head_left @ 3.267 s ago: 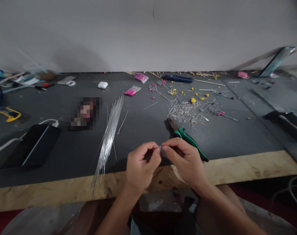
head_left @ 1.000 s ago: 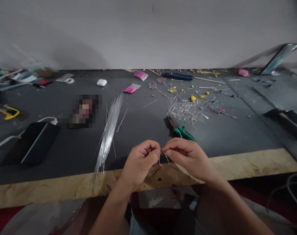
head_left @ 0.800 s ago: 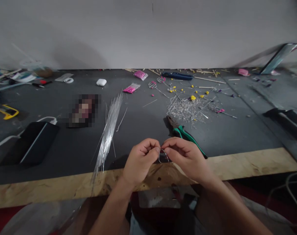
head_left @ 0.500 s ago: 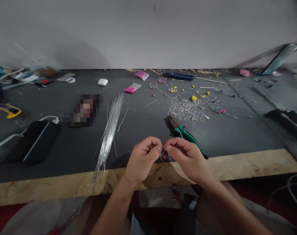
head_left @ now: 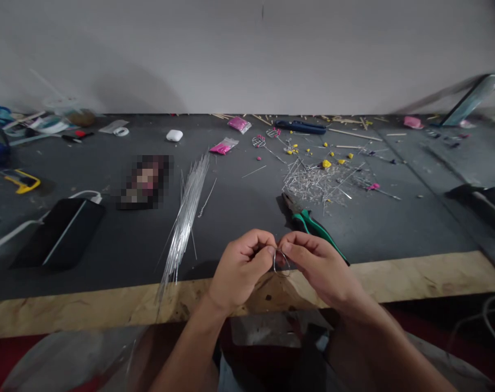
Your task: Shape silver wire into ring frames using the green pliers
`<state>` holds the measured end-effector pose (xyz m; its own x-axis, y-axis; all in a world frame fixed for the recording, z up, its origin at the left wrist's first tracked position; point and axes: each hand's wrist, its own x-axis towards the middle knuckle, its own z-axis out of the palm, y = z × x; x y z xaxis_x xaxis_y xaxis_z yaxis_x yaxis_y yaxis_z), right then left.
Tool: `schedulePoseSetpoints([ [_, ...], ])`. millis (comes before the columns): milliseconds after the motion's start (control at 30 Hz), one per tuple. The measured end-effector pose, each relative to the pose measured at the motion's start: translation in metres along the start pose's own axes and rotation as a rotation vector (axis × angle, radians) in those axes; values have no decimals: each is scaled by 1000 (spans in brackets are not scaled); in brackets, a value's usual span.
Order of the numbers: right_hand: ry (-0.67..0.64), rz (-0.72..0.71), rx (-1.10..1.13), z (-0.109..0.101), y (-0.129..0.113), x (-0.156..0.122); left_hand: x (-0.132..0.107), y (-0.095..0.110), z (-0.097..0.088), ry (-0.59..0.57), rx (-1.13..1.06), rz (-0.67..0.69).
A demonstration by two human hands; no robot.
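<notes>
A thin silvery wire (head_left: 275,267), bent into a small loop, hangs between my two hands over the wooden front edge of the table. My left hand (head_left: 241,267) pinches it between thumb and fingers. My right hand (head_left: 318,264) is closed on the wire too, with its fingertips almost against the left ones. Just beyond my right hand lie pliers (head_left: 306,218) with green and black handles, partly covered by that hand. To the left rests a bundle of straight wires (head_left: 185,212), with one short twisted wire (head_left: 207,197) beside it.
A heap of wire offcuts (head_left: 312,182) lies behind the pliers, near yellow lumps (head_left: 326,164) and wire loops on stems (head_left: 259,141). Pink packets (head_left: 224,145), a blue utility knife (head_left: 300,127) and a white earbud case (head_left: 174,135) lie farther back. A black power bank (head_left: 63,231) with cable sits left.
The wire loop shows wider and rounder below my fingertips. Both hands have shifted very slightly right, still pinching it. The whole view has moved a little.
</notes>
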<state>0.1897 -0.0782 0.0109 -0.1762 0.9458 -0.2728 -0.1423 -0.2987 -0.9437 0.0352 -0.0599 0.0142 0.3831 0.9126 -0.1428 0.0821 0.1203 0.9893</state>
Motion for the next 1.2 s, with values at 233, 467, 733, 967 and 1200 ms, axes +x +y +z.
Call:
schedulePoseSetpoints([
  [233,-38,111,114,-3,1,1,-1,1,0,-22,95,9],
  [467,-108,218,206,-7,1,3,-1,0,2,-58,82,3],
  [733,29,68,184,-8,-1,10,4,0,7,49,24,-23],
  [967,151,-159,-384,-7,-1,4,2,-5,8,198,253,29],
  [1200,181,-238,-556,1,1,3,0,-8,8,205,326,46],
])
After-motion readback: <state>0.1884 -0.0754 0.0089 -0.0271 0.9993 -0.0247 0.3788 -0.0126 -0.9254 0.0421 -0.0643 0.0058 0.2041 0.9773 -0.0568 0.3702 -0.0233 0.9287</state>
